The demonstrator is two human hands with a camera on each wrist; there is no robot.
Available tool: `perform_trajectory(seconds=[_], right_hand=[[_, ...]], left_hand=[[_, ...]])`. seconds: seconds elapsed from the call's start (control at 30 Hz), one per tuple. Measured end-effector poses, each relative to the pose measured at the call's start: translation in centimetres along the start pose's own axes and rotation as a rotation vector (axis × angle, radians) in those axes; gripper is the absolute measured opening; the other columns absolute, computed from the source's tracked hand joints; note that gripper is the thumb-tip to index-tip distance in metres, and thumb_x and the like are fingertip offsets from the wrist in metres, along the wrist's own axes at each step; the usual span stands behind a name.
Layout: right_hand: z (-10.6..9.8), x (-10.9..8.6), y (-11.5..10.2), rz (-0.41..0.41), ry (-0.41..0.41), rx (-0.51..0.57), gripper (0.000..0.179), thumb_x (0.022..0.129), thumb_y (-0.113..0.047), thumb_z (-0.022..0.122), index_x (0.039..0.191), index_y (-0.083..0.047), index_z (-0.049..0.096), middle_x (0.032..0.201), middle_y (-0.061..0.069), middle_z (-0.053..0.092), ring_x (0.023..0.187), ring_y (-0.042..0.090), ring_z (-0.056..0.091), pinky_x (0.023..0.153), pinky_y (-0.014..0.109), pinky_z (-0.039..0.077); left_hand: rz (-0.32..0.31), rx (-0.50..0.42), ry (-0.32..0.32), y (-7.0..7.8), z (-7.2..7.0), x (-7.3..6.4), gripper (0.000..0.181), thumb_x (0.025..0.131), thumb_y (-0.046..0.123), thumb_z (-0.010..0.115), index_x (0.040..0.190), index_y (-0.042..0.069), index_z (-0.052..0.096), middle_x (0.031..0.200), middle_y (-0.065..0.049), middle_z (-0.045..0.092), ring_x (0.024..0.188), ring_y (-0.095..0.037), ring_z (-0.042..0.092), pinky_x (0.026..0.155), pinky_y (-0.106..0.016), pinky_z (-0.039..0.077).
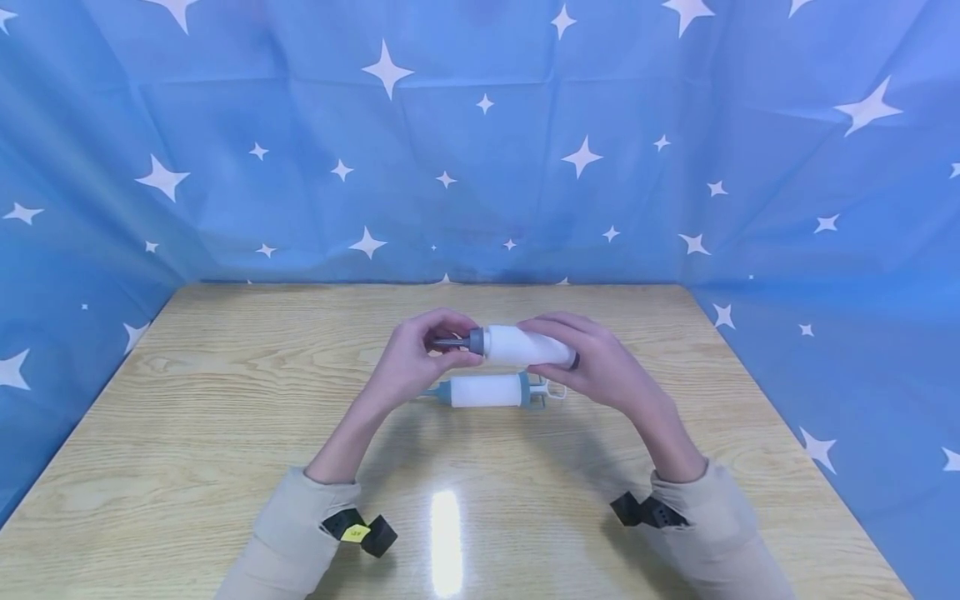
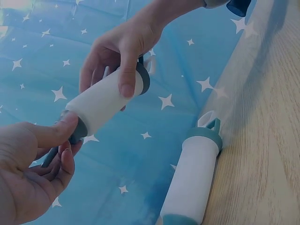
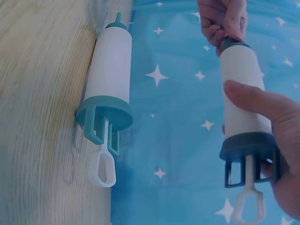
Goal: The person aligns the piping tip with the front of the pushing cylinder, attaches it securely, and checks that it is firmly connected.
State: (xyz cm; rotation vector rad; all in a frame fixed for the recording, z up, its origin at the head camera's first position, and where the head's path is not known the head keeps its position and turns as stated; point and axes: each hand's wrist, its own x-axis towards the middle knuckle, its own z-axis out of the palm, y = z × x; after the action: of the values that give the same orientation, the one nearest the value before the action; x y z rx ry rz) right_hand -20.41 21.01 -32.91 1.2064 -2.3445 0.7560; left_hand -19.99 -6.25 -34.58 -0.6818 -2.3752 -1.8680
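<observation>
A white icing syringe with dark grey ends [image 1: 517,345] is held up off the table between both hands, lying roughly level in the head view. My left hand [image 1: 423,354] pinches its dark nozzle cap [image 2: 79,129] between thumb and fingers. Around the white barrel [image 3: 241,70] my right hand [image 1: 592,358] wraps its thumb and fingers, near the end with the grey handles and white pull loop [image 3: 249,206]. A second syringe, white with teal ends [image 1: 486,391], lies on the table just below the hands, touched by neither.
The wood-grain table [image 1: 225,433] spreads under both arms. A blue curtain with white stars [image 1: 480,167] hangs at the back and sides. Black wrist-worn devices [image 1: 360,532] sit on both sleeves. A bright light reflection shows near the table's front.
</observation>
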Motion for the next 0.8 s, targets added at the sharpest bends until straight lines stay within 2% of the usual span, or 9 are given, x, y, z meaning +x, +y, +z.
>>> perform_trajectory(seconds=[0.2, 0.4, 0.57, 0.8], right_hand=[[-0.02, -0.03, -0.1, -0.068, 0.039, -0.054, 0.058, 0.073, -0.005, 0.091, 0.126, -0.007, 0.068, 0.121, 0.013, 0.068, 0.107, 0.033, 0.066, 0.079, 0.047, 0.06], [-0.11, 0.01, -0.39, -0.113, 0.066, -0.119, 0.059, 0.07, -0.006, 0.092, 0.125, -0.008, 0.069, 0.118, 0.013, 0.069, 0.105, 0.035, 0.066, 0.082, 0.05, 0.059], [-0.17, 0.0, -0.47, -0.118, 0.066, -0.106, 0.059, 0.069, -0.005, 0.092, 0.124, -0.008, 0.07, 0.118, 0.013, 0.069, 0.105, 0.035, 0.066, 0.083, 0.051, 0.058], [-0.24, -0.1, -0.54, -0.076, 0.05, -0.058, 0.058, 0.071, -0.006, 0.091, 0.124, -0.007, 0.07, 0.117, 0.012, 0.07, 0.104, 0.032, 0.067, 0.081, 0.05, 0.059]], left_hand=[[-0.007, -0.012, -0.009, 0.16, 0.03, -0.07, 0.026, 0.086, 0.009, 0.082, 0.109, 0.007, 0.072, 0.105, -0.006, 0.073, 0.096, -0.02, 0.071, 0.083, -0.033, 0.06], [-0.025, -0.015, -0.047, 0.18, 0.11, -0.06, 0.023, 0.089, 0.008, 0.078, 0.11, 0.005, 0.07, 0.108, -0.008, 0.071, 0.098, -0.022, 0.071, 0.083, -0.033, 0.06], [-0.013, -0.066, -0.072, 0.32, 0.14, -0.17, 0.026, 0.088, 0.002, 0.077, 0.112, 0.004, 0.068, 0.111, -0.011, 0.069, 0.098, -0.025, 0.071, 0.084, -0.035, 0.061], [0.045, -0.08, -0.056, 0.4, 0.29, -0.27, 0.027, 0.086, 0.001, 0.079, 0.11, 0.007, 0.069, 0.115, -0.008, 0.069, 0.101, -0.023, 0.071, 0.088, -0.034, 0.059]])
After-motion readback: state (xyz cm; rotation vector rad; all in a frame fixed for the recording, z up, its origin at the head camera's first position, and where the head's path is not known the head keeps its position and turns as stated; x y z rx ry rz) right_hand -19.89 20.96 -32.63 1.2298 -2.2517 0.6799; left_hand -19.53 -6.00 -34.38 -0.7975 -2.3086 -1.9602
